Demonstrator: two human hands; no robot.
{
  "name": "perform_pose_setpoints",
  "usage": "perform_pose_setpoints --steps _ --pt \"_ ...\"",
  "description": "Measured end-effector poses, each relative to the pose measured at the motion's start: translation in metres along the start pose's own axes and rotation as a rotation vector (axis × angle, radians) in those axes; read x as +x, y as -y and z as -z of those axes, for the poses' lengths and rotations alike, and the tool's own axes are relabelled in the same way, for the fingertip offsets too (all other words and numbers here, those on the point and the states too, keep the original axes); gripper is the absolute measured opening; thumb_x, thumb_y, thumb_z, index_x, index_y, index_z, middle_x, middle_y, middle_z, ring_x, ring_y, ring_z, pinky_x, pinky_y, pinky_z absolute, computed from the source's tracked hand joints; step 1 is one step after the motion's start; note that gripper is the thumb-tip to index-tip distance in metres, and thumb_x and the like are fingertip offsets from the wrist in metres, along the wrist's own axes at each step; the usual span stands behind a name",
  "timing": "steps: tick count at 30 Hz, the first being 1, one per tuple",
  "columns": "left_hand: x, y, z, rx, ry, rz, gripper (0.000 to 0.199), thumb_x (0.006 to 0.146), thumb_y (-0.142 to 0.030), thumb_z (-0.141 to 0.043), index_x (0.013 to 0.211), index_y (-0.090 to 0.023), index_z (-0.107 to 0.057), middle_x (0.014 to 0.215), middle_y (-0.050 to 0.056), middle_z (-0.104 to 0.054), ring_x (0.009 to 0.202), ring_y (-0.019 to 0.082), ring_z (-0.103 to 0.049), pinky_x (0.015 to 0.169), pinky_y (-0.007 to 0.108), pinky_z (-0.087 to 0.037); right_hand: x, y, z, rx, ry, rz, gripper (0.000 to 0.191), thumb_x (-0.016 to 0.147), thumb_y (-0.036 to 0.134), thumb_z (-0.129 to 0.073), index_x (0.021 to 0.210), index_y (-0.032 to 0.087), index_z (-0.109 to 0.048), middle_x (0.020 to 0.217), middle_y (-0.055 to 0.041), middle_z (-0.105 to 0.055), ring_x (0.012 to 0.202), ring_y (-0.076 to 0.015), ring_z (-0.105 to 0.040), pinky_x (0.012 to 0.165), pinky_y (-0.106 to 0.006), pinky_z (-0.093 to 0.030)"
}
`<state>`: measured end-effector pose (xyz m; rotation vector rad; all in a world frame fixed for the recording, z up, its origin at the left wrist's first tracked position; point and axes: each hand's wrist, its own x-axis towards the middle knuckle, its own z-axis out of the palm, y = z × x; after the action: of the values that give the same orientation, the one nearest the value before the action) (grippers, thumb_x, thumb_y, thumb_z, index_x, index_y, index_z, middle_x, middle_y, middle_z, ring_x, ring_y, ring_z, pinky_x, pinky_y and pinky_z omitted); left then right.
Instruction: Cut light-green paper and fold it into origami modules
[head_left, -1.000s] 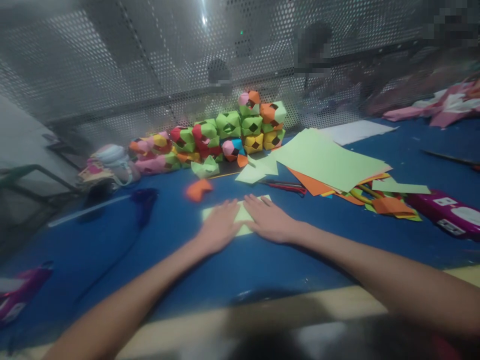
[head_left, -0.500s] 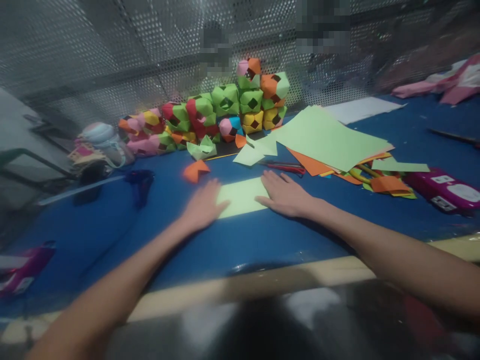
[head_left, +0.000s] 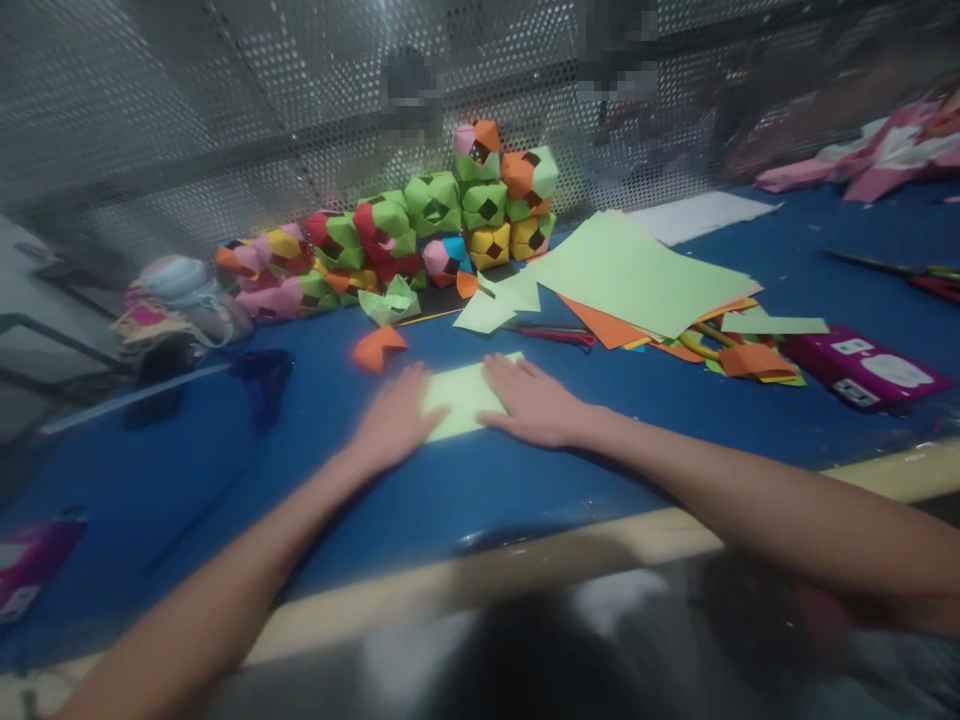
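Note:
A pale green strip of folded paper (head_left: pixel 459 402) lies flat on the blue table. Over its left end rests my left hand (head_left: pixel 395 412), fingers stretched out and thumb on the paper. My right hand (head_left: pixel 534 402) lies flat across the right part of the same paper, hiding some of that end. Just beyond my left hand sits a small folded orange paper piece (head_left: pixel 379 348). Pale green paper pieces (head_left: pixel 491 303) and red-handled scissors (head_left: pixel 556 334) are past the paper.
Stacked multicoloured paper balls (head_left: pixel 433 204) line the back by a perforated metal panel. To the right are a pile of green sheets (head_left: pixel 645 275) and a purple box (head_left: pixel 862 370). A blue glue gun (head_left: pixel 262 380) and a white-lidded bottle (head_left: pixel 180 280) stand left.
My right hand has slid left along the green paper, closer to my left hand, covering more of it. The whole view has shifted slightly.

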<state>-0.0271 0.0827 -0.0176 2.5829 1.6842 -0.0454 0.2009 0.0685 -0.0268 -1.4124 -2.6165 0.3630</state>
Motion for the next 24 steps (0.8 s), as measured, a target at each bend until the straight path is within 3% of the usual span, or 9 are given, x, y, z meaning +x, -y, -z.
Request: perform_pose_setpoints --steps 13,21,24 --pt "-0.001 -0.004 0.005 -0.014 0.014 0.016 0.074 0.089 -0.059 -0.026 0.144 -0.01 -0.029 0.153 0.013 -0.023 0.142 0.028 -0.021 0.115 0.045 -0.02 -0.059 -0.046 0.014 -0.15 -0.023 -0.432 0.079 0.09 0.061 -0.017 0.146 0.005 -0.026 0.154 -0.0117 -0.018 0.142 -0.0241 -0.015 0.116 -0.042 -0.015" --pt "0.0 -0.005 0.005 0.009 -0.002 -0.006 0.071 0.09 -0.056 -0.028 0.142 -0.009 -0.032 0.152 0.015 -0.027 0.141 0.029 -0.024 0.113 0.047 -0.023 -0.115 -0.068 0.018 -0.226 -0.088 -0.715 0.079 0.09 0.058 -0.023 0.141 -0.001 -0.033 0.149 -0.0191 -0.028 0.139 -0.0298 -0.024 0.113 -0.048 -0.023" --pt "0.003 -0.002 0.006 -0.008 -0.043 -0.028 0.069 0.088 -0.056 -0.032 0.139 -0.009 -0.037 0.149 0.016 -0.034 0.137 0.031 -0.032 0.11 0.046 -0.028 -0.13 -0.064 0.019 -0.287 -0.206 -0.737 0.077 0.091 0.054 -0.025 0.139 -0.006 -0.033 0.147 -0.0246 -0.029 0.139 -0.0335 -0.023 0.113 -0.051 -0.02"
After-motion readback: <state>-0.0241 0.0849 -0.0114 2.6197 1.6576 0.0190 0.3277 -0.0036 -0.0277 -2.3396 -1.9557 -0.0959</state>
